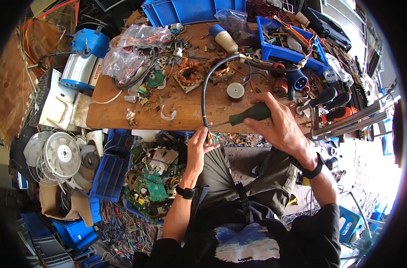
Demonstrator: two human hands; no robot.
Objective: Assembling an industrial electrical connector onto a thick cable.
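Screwdriver [253,114], clamped in the right hand [281,127], is apparently working at the end of the cable [204,96], which the left hand [197,148] is pinching beside the tabletop [143,117]; the next move is probably requiring steadiness.

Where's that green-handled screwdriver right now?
In the head view, right of centre, the green-handled screwdriver is in the right hand, its tip near the lower end of the black cable.
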